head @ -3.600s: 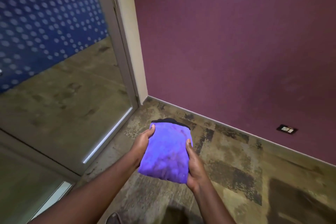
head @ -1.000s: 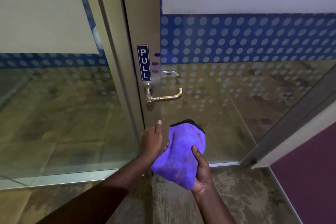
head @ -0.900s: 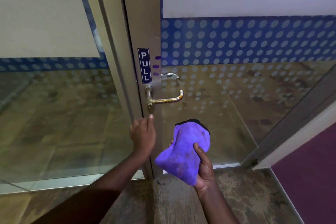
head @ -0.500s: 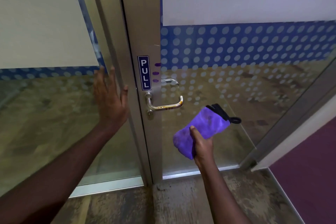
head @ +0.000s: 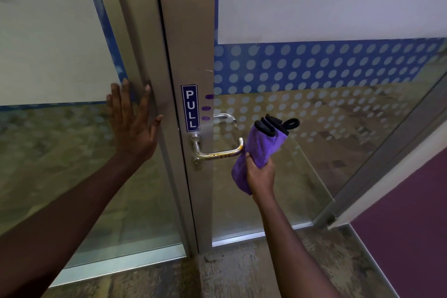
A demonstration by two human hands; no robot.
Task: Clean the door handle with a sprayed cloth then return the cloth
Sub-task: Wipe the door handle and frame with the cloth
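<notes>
A folded purple microfibre cloth with black edging (head: 262, 150) is gripped by the right hand (head: 261, 176) and is pressed against the free end of the curved silver metal door handle (head: 217, 152). Left of the handle, the left hand (head: 133, 126) is laid flat, fingers spread, on the glass panel (head: 60, 152). Above the handle, a blue PULL sticker (head: 190, 107) is seen on the metal door frame (head: 191, 31).

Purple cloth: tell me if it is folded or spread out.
Folded. The purple cloth is bunched into a thick bundle in the right hand, its black-trimmed edges stacked in layers at the top, beside the door handle.
</notes>
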